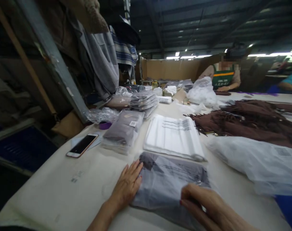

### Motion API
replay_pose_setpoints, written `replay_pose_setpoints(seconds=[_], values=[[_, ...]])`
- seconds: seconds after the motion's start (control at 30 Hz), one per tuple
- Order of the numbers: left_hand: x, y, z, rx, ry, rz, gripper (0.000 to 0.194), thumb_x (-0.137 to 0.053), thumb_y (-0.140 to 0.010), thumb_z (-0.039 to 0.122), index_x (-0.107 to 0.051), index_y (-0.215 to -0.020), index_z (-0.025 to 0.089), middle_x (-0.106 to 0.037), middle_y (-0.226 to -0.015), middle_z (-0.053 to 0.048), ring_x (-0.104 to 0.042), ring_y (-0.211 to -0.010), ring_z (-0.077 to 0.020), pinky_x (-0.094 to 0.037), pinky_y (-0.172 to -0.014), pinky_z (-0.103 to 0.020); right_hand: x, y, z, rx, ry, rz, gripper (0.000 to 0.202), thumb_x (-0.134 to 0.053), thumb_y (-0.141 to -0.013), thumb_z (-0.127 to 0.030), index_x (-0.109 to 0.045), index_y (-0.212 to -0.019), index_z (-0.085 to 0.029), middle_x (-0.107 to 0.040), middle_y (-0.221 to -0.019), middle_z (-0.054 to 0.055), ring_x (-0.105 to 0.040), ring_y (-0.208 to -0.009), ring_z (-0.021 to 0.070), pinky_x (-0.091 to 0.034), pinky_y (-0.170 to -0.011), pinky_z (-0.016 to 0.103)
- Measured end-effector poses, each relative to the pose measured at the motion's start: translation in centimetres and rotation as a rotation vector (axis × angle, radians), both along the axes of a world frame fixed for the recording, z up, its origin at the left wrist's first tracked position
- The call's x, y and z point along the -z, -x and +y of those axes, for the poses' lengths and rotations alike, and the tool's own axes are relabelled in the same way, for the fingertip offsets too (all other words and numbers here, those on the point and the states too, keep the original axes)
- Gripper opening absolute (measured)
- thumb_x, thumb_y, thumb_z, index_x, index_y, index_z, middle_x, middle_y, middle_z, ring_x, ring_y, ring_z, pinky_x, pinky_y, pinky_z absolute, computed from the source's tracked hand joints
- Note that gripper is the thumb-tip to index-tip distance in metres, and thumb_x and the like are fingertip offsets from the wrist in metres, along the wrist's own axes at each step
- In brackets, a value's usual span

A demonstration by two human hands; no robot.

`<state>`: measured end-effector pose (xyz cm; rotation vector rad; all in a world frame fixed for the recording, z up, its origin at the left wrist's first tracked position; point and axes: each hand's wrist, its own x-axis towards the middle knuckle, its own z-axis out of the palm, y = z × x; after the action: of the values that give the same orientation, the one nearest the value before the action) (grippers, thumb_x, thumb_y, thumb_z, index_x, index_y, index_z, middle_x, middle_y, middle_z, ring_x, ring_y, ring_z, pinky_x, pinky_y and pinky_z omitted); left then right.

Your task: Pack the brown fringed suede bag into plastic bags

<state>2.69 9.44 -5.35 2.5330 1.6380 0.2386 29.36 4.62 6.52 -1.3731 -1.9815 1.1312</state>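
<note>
A dark grey folded textile in a clear plastic bag point(160, 183) lies flat on the table in front of me. My left hand point(127, 183) rests along the bag's left edge, fingers stretched out and palm down. At the bag's lower right, my right hand point(203, 200) is closed, its thumb and curled fingers pinching the plastic film. Part of the bag is hidden beneath this hand. Just beyond the bag sits a stack of white plastic bags point(172, 136) with dark printed lines.
Packed grey textiles point(123, 130) and a phone point(82, 145) are at the left. Brown fringed cloth point(251, 120) and a large translucent plastic bag point(251, 160) cover the right side. Across the table, a person in a green apron point(222, 78) stands at the back.
</note>
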Motion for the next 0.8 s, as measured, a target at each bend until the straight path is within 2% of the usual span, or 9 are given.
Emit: replay_pose_setpoints(seconds=[0.07,0.13,0.23,0.33,0.4,0.53,0.57,0.7,0.8], values=[[0.1,0.0,-0.3,-0.005,-0.017,-0.035,0.047,-0.028,-0.093,0.022,-0.029,-0.140,0.016,-0.031,-0.146,-0.010,-0.027,-0.136,-0.0188,-0.029,-0.109,-0.050,-0.5,2.8,3.8,-0.268,-0.040,-0.170,0.021,-0.043,-0.086,-0.037,-0.054,-0.074,-0.025,-0.058,-0.069,-0.001,-0.051,-0.064,0.0142,-0.039,-0.060,0.027],[0.3,0.1,-0.4,-0.011,-0.027,-0.058,0.048,-0.030,-0.092,0.022,-0.028,-0.140,0.017,-0.030,-0.147,-0.010,-0.027,-0.136,-0.0189,-0.028,-0.110,-0.050,0.2,5.3,7.1,-0.392,-0.057,-0.342,0.016,-0.044,-0.086,-0.029,-0.054,-0.075,-0.021,-0.054,-0.065,-0.003,-0.047,-0.060,0.0110,-0.034,-0.056,0.023],[0.5,0.2,-0.3,-0.028,-0.007,-0.069,0.049,-0.031,-0.091,0.022,-0.027,-0.140,0.017,-0.028,-0.147,-0.009,-0.027,-0.136,-0.0191,-0.027,-0.111,-0.050,2.4,8.4,10.3,-0.454,-0.052,-0.533,0.008,-0.053,-0.080,-0.022,-0.060,-0.077,-0.019,-0.056,-0.066,-0.002,-0.049,-0.061,0.0101,-0.033,-0.057,0.022],[0.5,0.1,-0.2,-0.045,0.018,-0.069,0.051,-0.032,-0.090,0.019,-0.028,-0.140,0.018,-0.027,-0.148,-0.008,-0.026,-0.136,-0.0189,-0.027,-0.111,-0.049,4.2,10.4,11.7,-0.418,-0.027,-0.671,0.006,-0.059,-0.072,-0.017,-0.065,-0.072,-0.017,-0.060,-0.066,0.002,-0.054,-0.065,0.0145,-0.033,-0.057,0.024],[0.5,0.0,-0.3,-0.048,0.021,-0.068,0.052,-0.032,-0.088,0.018,-0.028,-0.140,0.019,-0.027,-0.148,-0.007,-0.026,-0.136,-0.0187,-0.027,-0.111,-0.049,4.6,10.8,12.2,-0.365,-0.010,-0.751,0.005,-0.064,-0.067,-0.021,-0.067,-0.070,-0.018,-0.062,-0.066,0.004,-0.057,-0.067,0.0179,-0.034,-0.056,0.026],[0.5,0.0,-0.4,-0.044,0.000,-0.070,0.053,-0.032,-0.088,0.016,-0.028,-0.140,0.020,-0.027,-0.148,-0.007,-0.026,-0.136,-0.0191,-0.028,-0.110,-0.049,4.1,9.7,13.3,-0.204,-0.016,-0.840,0.038,-0.077,-0.053,-0.042,-0.068,-0.079,-0.015,-0.066,-0.074,0.009,-0.062,-0.074,0.0258,-0.038,-0.057,0.029],[0.6,0.0,-0.4,-0.044,-0.006,-0.071,0.053,-0.033,-0.087,0.016,-0.029,-0.140,0.020,-0.028,-0.148,-0.007,-0.026,-0.136,-0.0192,-0.028,-0.110,-0.049,3.9,9.0,13.4,-0.161,-0.026,-0.847,0.041,-0.077,-0.054,-0.043,-0.068,-0.082,-0.014,-0.067,-0.076,0.010,-0.062,-0.074,0.0267,-0.039,-0.057,0.029],[0.4,0.0,-0.4,-0.046,-0.016,-0.070,0.052,-0.032,-0.088,0.017,-0.030,-0.140,0.019,-0.029,-0.147,-0.007,-0.027,-0.136,-0.0194,-0.028,-0.111,-0.048,3.5,7.2,11.6,-0.036,-0.162,-0.771,0.022,-0.053,-0.081,-0.027,-0.063,-0.091,-0.011,-0.067,-0.083,0.013,-0.063,-0.082,0.0253,-0.043,-0.067,0.032],[0.4,0.1,-0.4,-0.044,-0.041,-0.067,0.052,-0.030,-0.088,0.016,-0.030,-0.140,0.020,-0.029,-0.147,-0.005,-0.027,-0.135,-0.0197,-0.029,-0.110,-0.047,5.3,7.8,7.7,-0.091,-0.300,-0.622,0.031,-0.039,-0.091,-0.030,-0.059,-0.110,-0.015,-0.063,-0.111,0.012,-0.056,-0.105,0.0230,-0.041,-0.090,0.035]])
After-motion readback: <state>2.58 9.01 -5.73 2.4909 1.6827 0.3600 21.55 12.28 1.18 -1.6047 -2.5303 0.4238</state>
